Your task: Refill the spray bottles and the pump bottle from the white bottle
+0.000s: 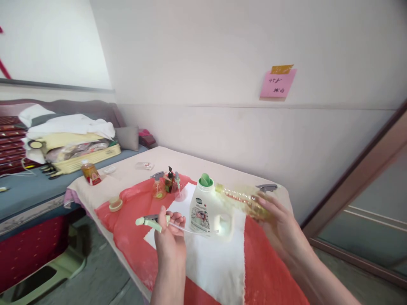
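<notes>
My left hand (171, 228) is closed around a pale green trigger spray head (149, 221), its thin clear dip tube (193, 231) pointing right across the front of the jug. In my right hand (276, 212) is a clear yellowish ribbed bottle (241, 198), slightly blurred. It lies almost level, its open neck pointing left beside the jug's mouth; whether they touch I cannot tell. The white detergent jug (199, 212) stands upright on a white cloth (216, 267), and a green piece (206, 179) sits in its green-rimmed opening.
Left of the jug stand a clear spray bottle (159, 189), a dark pump bottle (170, 180) and a pinkish spray bottle (179, 188). A round lid (115, 204) lies on the red sheet (133, 224). Another trigger head (266, 187) shows behind my right hand. An amber bottle (90, 172) stands far left.
</notes>
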Demonstrator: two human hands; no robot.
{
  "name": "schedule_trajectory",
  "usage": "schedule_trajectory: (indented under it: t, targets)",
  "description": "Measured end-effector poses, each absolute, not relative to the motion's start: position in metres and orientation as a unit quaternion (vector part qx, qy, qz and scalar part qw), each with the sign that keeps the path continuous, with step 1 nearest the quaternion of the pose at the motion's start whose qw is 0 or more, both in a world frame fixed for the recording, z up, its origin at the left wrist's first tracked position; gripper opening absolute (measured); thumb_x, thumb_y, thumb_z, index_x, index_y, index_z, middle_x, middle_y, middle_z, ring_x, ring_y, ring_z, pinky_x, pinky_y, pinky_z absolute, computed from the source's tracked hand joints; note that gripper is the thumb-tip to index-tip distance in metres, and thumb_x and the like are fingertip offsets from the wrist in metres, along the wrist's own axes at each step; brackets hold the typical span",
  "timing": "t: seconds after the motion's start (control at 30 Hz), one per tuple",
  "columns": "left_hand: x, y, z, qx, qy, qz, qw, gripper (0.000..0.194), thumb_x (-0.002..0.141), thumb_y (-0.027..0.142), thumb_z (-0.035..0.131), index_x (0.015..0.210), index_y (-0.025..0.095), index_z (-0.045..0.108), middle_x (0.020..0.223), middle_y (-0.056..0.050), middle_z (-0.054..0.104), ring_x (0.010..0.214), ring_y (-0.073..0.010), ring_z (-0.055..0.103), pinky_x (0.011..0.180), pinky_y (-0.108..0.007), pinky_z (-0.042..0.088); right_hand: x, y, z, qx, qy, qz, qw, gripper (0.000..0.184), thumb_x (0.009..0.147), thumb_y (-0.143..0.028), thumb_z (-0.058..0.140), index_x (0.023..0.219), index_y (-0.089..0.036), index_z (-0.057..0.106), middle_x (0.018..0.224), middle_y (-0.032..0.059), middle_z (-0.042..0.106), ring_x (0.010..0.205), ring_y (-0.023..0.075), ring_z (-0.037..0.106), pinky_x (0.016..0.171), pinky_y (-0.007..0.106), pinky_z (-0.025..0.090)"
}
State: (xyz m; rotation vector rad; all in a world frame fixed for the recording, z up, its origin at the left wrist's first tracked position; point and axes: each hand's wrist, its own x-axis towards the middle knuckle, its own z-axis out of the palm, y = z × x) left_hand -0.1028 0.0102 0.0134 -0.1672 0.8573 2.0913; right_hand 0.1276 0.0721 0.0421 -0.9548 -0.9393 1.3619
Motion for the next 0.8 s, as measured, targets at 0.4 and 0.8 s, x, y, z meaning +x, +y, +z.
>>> schedule_trajectory:
  t: [0.4,0.8]
  targets:
    - [-0.082,0.017,0.010,-0.027,0.385,0.821,0.420,0.032,0.076,0.044,0.072,0.073,0.019,0.051,0.067,0.002,0.055,0.061,-0.0111,0.055,0.066,-0.026,0.051,0.172,0.022,-0.029,-0.423,-0.359,0.641,0.531,0.052,0.068,-0.044,0.078,0.116,-0.030,0.063,0.136,0.0032,0.055,0.125,0.0280,0.047,0.091,0.036,0.042]
    - [-0.004,0.009,-0.010,0.072,0.383,0.749,0.535,0.041,0.077,0.057,0.067,0.089,0.018,0.062,0.099,-0.012,0.071,0.097,-0.0245,0.067,0.086,-0.037,0.051,0.132,-0.016,-0.037,-0.357,-0.349,0.665,0.555,0.049,0.073,-0.038,0.080,0.116,-0.029,0.057,0.128,0.0053,0.057,0.118,0.0273,0.053,0.092,0.036,0.047]
